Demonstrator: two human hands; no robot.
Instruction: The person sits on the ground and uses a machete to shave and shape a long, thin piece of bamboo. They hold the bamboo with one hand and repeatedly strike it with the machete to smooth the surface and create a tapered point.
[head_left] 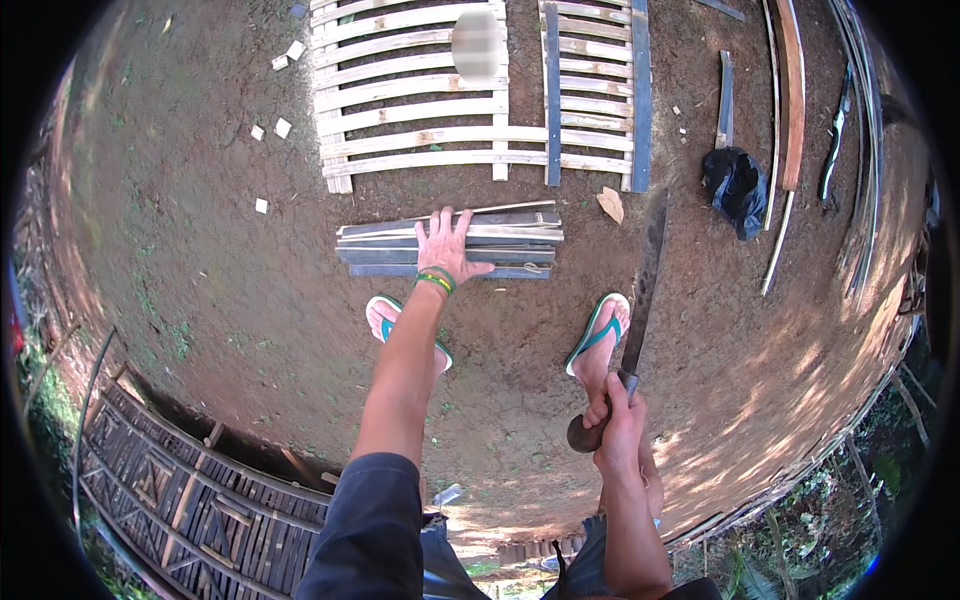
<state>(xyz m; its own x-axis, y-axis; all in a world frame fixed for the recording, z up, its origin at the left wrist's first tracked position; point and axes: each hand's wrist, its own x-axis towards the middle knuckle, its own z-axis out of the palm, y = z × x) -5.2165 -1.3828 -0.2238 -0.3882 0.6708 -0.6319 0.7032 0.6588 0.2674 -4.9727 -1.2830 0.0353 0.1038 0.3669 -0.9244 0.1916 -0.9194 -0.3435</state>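
Slat bundle (pixel 450 245) before feet; slatted panels (pixel 480 95) behind it; dark bag (pixel 737 185) right.

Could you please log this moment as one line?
left hand: flat on slat bundle | right hand: gripping machete | ground: bare soil

1. One long dark-bladed machete with a round wooden handle (pixel 640 300).
2. One flat stack of grey split-bamboo slats (pixel 450 245).
3. Two pale slatted bamboo panels, far left (pixel 410 95) and far right (pixel 595 95).
4. Two green-strapped flip-flops, left (pixel 385 315) and right (pixel 600 335).
5. One crumpled black bag (pixel 737 188).
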